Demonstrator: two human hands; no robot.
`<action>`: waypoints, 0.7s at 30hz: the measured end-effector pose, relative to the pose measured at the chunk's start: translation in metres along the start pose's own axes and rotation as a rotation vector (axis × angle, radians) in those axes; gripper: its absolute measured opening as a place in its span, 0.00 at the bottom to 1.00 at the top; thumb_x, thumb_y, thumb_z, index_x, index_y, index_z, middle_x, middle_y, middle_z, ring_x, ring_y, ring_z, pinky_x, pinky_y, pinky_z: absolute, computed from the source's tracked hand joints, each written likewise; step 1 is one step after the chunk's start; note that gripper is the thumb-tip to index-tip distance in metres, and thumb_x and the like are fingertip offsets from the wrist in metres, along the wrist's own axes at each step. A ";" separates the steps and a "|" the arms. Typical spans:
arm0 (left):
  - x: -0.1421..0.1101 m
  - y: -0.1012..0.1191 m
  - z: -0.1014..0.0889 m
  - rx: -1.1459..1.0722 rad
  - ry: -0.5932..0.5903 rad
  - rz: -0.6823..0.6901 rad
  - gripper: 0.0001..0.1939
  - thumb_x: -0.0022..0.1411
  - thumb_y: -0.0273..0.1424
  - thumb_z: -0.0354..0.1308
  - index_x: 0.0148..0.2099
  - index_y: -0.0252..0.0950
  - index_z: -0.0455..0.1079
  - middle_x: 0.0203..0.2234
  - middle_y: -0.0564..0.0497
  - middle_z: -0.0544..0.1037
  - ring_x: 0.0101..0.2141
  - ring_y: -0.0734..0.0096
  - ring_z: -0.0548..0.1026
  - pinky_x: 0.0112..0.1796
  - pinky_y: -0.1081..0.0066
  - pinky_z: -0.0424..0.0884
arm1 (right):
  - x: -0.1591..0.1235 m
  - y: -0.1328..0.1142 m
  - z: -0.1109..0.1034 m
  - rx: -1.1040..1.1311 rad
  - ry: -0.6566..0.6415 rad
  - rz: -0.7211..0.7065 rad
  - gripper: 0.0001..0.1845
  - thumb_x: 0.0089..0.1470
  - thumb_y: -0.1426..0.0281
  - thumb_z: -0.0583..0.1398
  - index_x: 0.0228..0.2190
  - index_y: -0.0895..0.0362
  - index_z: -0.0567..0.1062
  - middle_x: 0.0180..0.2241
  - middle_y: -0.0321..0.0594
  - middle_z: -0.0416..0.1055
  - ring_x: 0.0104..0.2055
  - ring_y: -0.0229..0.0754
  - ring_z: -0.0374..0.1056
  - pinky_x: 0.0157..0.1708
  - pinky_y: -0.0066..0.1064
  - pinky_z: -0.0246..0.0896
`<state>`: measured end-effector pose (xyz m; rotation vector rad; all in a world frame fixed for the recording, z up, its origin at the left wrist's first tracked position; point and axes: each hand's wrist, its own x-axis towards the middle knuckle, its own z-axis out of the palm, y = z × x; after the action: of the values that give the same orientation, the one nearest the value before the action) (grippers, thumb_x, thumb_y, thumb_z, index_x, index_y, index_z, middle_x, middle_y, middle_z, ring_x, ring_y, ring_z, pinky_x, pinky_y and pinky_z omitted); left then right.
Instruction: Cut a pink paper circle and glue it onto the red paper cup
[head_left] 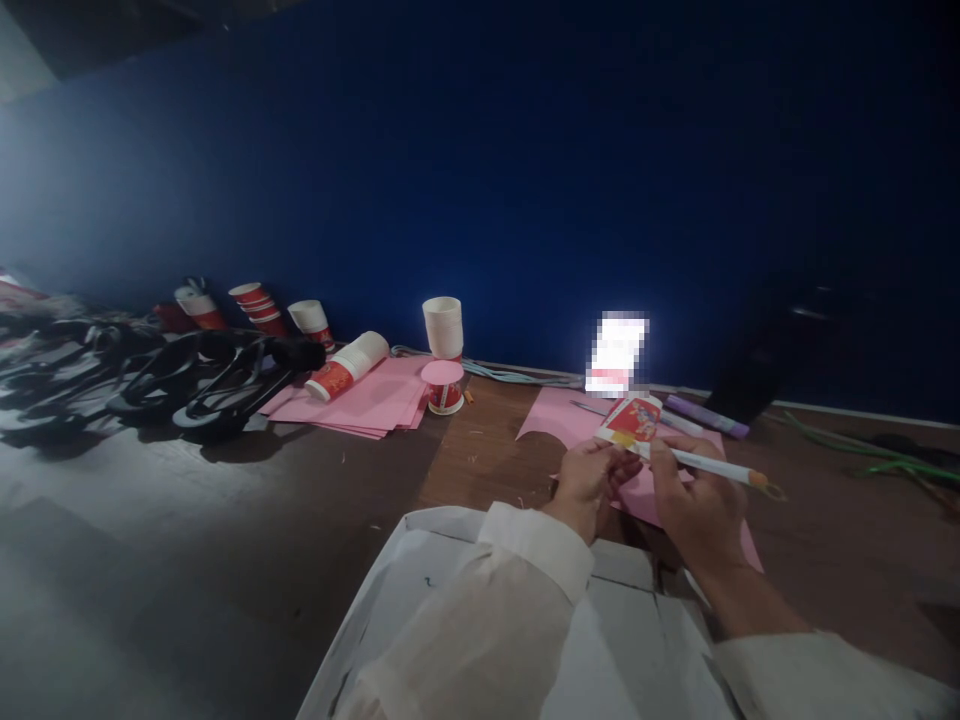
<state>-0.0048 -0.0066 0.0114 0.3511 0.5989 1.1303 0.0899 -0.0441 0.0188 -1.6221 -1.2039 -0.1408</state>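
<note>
Both my hands are in front of me, over pink paper on the table. My left hand [592, 485] has its fingers closed at the lower edge of a small white piece with a red print [639, 418], which looks like paper cup material. A yellowish patch shows near that edge. My right hand [701, 505] is closed round a slim white stick [712, 464] with an orange end and a small loop. The stick's other end meets the printed piece; whether they are joined I cannot tell. Beneath my hands lies a cut sheet of pink paper [551, 415].
A purple tube [706, 415] and a bright blurred-out screen [616, 352] are beyond my hands. Leftward stand stacked paper cups [443, 325], a pink-topped cup [445, 398], pink sheets [405, 395] and black straps [225, 385]. A white box [442, 530] is close to me.
</note>
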 end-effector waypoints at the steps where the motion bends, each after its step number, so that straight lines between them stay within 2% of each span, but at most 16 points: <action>1: 0.000 0.001 0.001 0.001 0.012 -0.010 0.07 0.46 0.21 0.69 0.26 0.29 0.72 0.20 0.49 0.74 0.23 0.76 0.73 0.35 0.73 0.74 | 0.000 0.001 0.000 -0.003 0.012 -0.008 0.18 0.54 0.54 0.57 0.31 0.55 0.77 0.32 0.46 0.78 0.33 0.48 0.73 0.35 0.37 0.64; 5: -0.003 0.004 0.004 0.005 0.029 -0.030 0.04 0.52 0.18 0.64 0.28 0.28 0.73 0.20 0.49 0.74 0.23 0.78 0.73 0.34 0.76 0.74 | 0.001 0.004 0.002 0.002 0.041 -0.054 0.19 0.56 0.54 0.57 0.32 0.56 0.77 0.32 0.46 0.78 0.33 0.47 0.73 0.36 0.37 0.65; 9: -0.002 0.004 0.005 -0.003 0.044 -0.044 0.05 0.55 0.16 0.60 0.28 0.28 0.73 0.20 0.49 0.75 0.22 0.79 0.73 0.32 0.78 0.73 | 0.000 0.007 0.003 -0.006 0.042 -0.073 0.17 0.58 0.55 0.57 0.33 0.56 0.78 0.33 0.45 0.78 0.35 0.47 0.74 0.37 0.36 0.66; 13: -0.002 0.003 0.004 -0.002 0.039 -0.044 0.05 0.55 0.17 0.61 0.28 0.28 0.73 0.20 0.49 0.75 0.22 0.79 0.74 0.31 0.78 0.74 | 0.001 0.007 0.003 -0.006 0.040 -0.073 0.17 0.58 0.56 0.57 0.33 0.56 0.78 0.35 0.46 0.79 0.37 0.48 0.75 0.39 0.36 0.66; 16: -0.003 0.004 0.004 -0.001 0.034 -0.036 0.05 0.54 0.17 0.63 0.28 0.28 0.72 0.20 0.50 0.75 0.22 0.79 0.74 0.31 0.79 0.74 | 0.001 0.005 0.002 0.010 0.033 -0.067 0.17 0.57 0.56 0.57 0.33 0.56 0.78 0.34 0.46 0.79 0.35 0.47 0.74 0.38 0.36 0.66; 21: -0.006 0.007 0.006 0.006 0.041 -0.044 0.07 0.56 0.16 0.59 0.28 0.28 0.72 0.19 0.49 0.74 0.21 0.79 0.74 0.31 0.79 0.73 | 0.002 0.000 0.002 0.010 0.017 -0.030 0.16 0.56 0.56 0.57 0.32 0.55 0.77 0.32 0.45 0.78 0.33 0.46 0.73 0.36 0.36 0.65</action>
<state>-0.0079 -0.0092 0.0210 0.3189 0.6439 1.0954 0.0896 -0.0417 0.0191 -1.5921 -1.2146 -0.1670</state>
